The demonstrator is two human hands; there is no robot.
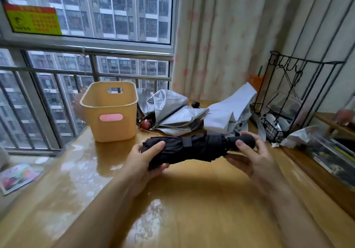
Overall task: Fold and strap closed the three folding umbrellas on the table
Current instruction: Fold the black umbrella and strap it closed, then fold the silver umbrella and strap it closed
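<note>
1. Head view: your left hand [143, 159] wraps the canopy end of the black umbrella [199, 149], thumb over the top and fingers curled underneath.
2. Your right hand [253, 157] pinches the handle [243, 141]. The thumb lies on the near face and the fingers curl behind and below it.
3. The strap [187, 142] crosses the bundle near mid-length, facing up. It looks wrapped round, but you cannot tell from here whether the fastener has fully caught.
4. Doing it well, as a judgement:
   - Hold the left grip firm so the pleats cannot unwind.
   - Press the strap tab flat with a thumb.
   - Give the handle a small twist to test that the wrap is tight.
   - A ragged edge of fabric hangs below the bundle near the handle end; tuck it under before calling this one done.
5. Heading: the long axis runs left to right across you. The handle points to your right and sits slightly farther away; the canopy end points left. The umbrella is held just above the table [192, 205], with its shadow beneath.
6. Beyond it, the silver umbrella [172, 111] and the white umbrella [228, 111] lie side by side, loose and unstrapped. Those two are likely the work left.
7. The yellow basket [109, 125] stands left of them, and the wire rack [299, 86] stands to the right.
</note>
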